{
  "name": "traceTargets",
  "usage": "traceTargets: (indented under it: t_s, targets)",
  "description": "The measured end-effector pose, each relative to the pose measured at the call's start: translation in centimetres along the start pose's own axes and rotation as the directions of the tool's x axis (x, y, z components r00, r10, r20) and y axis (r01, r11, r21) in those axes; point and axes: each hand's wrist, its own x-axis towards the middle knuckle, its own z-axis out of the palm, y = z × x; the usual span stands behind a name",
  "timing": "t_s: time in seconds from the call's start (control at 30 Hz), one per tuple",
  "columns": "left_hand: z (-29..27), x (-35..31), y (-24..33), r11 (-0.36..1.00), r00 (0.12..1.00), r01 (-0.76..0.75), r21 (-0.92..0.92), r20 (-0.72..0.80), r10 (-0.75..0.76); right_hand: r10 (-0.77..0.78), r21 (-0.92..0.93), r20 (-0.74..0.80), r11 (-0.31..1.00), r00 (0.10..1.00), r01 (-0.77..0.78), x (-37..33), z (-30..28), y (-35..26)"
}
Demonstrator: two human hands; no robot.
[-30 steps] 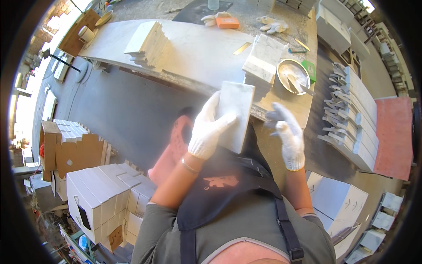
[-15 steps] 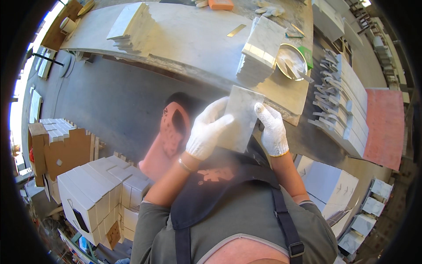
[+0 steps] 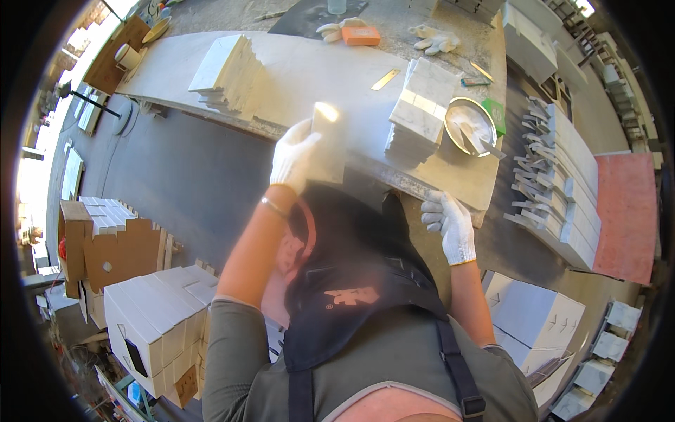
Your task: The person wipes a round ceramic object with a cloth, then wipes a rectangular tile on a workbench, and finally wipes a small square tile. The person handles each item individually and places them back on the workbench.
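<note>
My left hand (image 3: pixel 292 156), in a white knit glove, grips a flat grey-white marble tile (image 3: pixel 329 151) by its left side. The tile stands tilted in front of the table edge, and light glares off its top corner. My right hand (image 3: pixel 450 226), gloved alike, is away from the tile near the table's front right edge. Its fingers are loosely bent and apart, with nothing seen in them. Beyond it on the table stands a stack of marble tiles (image 3: pixel 427 88). Beside that stack, a round bowl (image 3: pixel 450 133) holds white paste and flat-bladed tools.
On the table (image 3: pixel 295 67) are another tile stack (image 3: pixel 223 63), an orange block (image 3: pixel 361 36), loose gloves (image 3: pixel 434 40) and a green box (image 3: pixel 495 116). White cartons (image 3: pixel 158 309) stand at lower left, more cartons (image 3: pixel 531 313) at lower right. A row of slabs (image 3: pixel 562 183) stands right.
My right hand has let go of the tile and moved slightly down and right. My left hand has carried the tile up and left, turning it more edge-on.
</note>
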Motion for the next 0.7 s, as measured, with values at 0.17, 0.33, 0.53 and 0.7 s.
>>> traceTargets:
  t_s: [0.17, 0.33, 0.53, 0.7]
  targets:
    - [0.7, 8.8, -0.6, 0.989, 0.999, -0.046, 0.139, 0.029, 0.042, -0.037, -0.046, -0.055, 0.998, 0.998, 0.034, -0.8, -0.4, 0.4]
    - [1.5, 10.2, 0.9, 0.484, 0.964, -0.239, 0.842, 0.146, 0.223, -0.028, -0.060, -0.093, 0.998, 0.995, 0.022, -1.0, -1.4, -0.5]
    - [6.3, 4.7, 5.9, 0.845, 0.975, -0.171, 0.507, 0.209, 0.072, -0.088, -0.054, -0.104, 0.995, 0.991, 0.083, -0.5, -1.0, -1.7]
    - [10.0, 1.2, 10.2, 0.929, 0.920, -0.024, 0.369, 0.371, -0.124, -0.183, -0.096, -0.054, 0.979, 0.982, 0.178, -0.5, 1.7, -3.8]
